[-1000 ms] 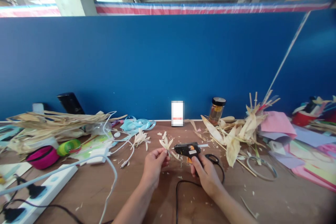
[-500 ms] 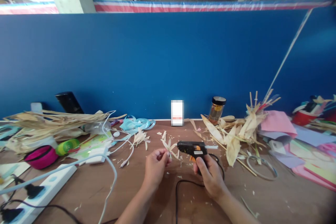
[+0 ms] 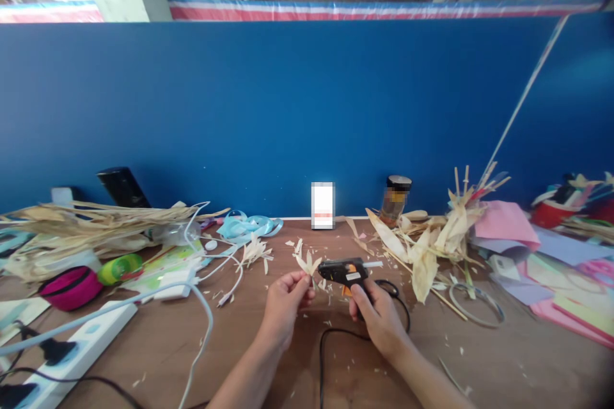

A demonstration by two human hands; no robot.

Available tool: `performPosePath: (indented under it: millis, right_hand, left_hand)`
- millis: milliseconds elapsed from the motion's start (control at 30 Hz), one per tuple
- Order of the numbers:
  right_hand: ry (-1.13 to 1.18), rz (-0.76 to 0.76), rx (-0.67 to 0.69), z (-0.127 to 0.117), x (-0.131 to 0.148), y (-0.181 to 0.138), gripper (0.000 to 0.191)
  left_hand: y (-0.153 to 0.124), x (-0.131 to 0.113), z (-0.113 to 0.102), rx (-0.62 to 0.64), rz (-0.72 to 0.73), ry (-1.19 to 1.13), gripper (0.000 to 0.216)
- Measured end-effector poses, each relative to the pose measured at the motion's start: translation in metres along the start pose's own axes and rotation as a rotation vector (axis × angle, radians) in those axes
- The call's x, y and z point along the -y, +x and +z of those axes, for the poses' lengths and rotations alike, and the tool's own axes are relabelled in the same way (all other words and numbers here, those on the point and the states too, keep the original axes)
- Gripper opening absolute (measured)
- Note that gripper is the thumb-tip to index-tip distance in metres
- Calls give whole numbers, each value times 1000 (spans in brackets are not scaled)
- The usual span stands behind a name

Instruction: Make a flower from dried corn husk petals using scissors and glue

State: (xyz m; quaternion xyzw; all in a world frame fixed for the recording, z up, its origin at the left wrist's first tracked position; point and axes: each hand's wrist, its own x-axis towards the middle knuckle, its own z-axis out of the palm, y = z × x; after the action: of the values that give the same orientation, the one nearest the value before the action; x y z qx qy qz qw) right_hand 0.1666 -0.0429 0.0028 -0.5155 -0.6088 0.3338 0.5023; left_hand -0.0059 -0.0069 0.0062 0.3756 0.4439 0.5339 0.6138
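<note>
Between its thumb and fingers my left hand (image 3: pixel 286 302) pinches a small pale flower of corn husk petals (image 3: pixel 308 264), held just above the table. My right hand (image 3: pixel 378 314) is wrapped round the handle of a black glue gun (image 3: pixel 343 270) with an orange trigger. The gun's nozzle points left, at the flower's right side; whether it touches a petal I cannot tell. A whitish glue stick (image 3: pixel 373 264) juts from the back of the gun, and its black cord (image 3: pixel 322 358) curls below on the brown tabletop.
Husk scraps (image 3: pixel 254 250) and blue ribbon (image 3: pixel 249 225) lie left of centre. A power strip (image 3: pixel 91 348) with cables is at the lower left. A jar (image 3: pixel 396 201) stands by the blue partition (image 3: pixel 297 102), near dried husks (image 3: pixel 425 262). Coloured paper (image 3: pixel 508 223) lies right.
My right hand has brought the glue gun slightly left, its nozzle staying close to the flower. The flower has turned a little, its petals now pointing more upward.
</note>
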Motion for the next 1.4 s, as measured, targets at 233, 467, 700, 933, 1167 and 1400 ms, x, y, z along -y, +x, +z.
performPosePath:
  millis: [233, 467, 700, 933, 1167, 1400]
  right_hand:
    - [-9, -22, 25, -1, -2, 0, 30]
    - [-26, -57, 44, -1, -2, -2, 28]
    - [-49, -68, 71, 0, 1, -4, 27]
    - [-20, -46, 86, 2, 4, -4, 25]
    - [-39, -42, 46, 0, 2, -3, 29]
    - [-49, -62, 1, 0, 2, -3, 29]
  left_hand:
    - [0, 3, 1, -17, 54, 84, 26]
    - [1, 2, -1, -21, 64, 89, 25]
    - [-2, 2, 0, -5, 64, 100, 23]
    - [-2, 3, 3, -27, 49, 88, 26]
    - [0, 3, 1, -6, 43, 51, 24]
    - [-1, 1, 1, 22, 22, -31, 24]
